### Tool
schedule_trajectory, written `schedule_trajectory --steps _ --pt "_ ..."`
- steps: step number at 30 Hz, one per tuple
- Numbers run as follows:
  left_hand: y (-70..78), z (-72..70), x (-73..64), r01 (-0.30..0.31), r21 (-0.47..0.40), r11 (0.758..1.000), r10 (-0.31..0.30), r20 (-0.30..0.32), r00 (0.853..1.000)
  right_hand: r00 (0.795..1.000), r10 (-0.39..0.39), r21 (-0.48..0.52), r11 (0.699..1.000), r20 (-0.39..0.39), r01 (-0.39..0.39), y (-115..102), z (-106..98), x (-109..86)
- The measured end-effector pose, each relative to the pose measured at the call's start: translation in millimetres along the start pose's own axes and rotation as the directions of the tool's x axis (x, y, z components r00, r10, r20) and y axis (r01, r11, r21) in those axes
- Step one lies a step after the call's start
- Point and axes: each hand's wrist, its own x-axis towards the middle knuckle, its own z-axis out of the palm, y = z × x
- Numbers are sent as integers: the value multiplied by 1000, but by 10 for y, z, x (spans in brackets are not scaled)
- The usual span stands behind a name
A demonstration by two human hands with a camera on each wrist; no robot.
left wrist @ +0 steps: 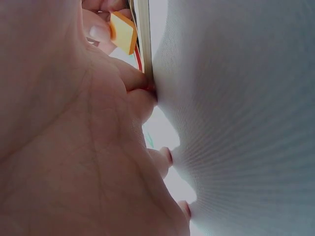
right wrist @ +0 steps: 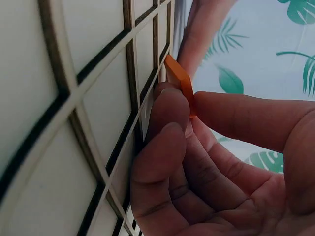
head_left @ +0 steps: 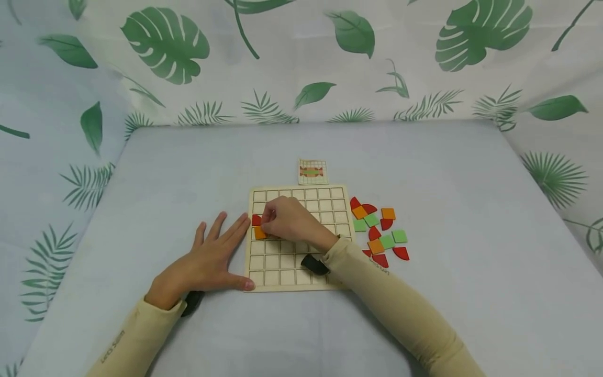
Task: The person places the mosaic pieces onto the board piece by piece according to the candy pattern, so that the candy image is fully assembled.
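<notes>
A wooden grid board lies on the table. My right hand reaches over its left side and pinches an orange square tile between thumb and fingers. In the right wrist view the tile stands tilted, close to the grid. A red piece sits in the left column, just beyond the orange tile. My left hand lies spread along the board's left edge, with fingertips and thumb touching it. In the left wrist view the palm covers much of the frame.
Several loose red, orange and green pieces lie right of the board, some overlapping. A small pattern card lies beyond the board's far edge. Leaf-printed cloth hangs behind the table.
</notes>
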Motion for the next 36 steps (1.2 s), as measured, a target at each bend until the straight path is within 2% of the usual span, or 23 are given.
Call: schedule_trajectory --steps 17,36 --pt "-2 -9 -5 -11 -12 1000 11 -1 1000 998 -28 -61 998 -60 24 -26 119 18" --pt "19 -15 -19 -14 5 1000 14 -9 1000 996 -41 -109 994 -82 32 -41 153 19"
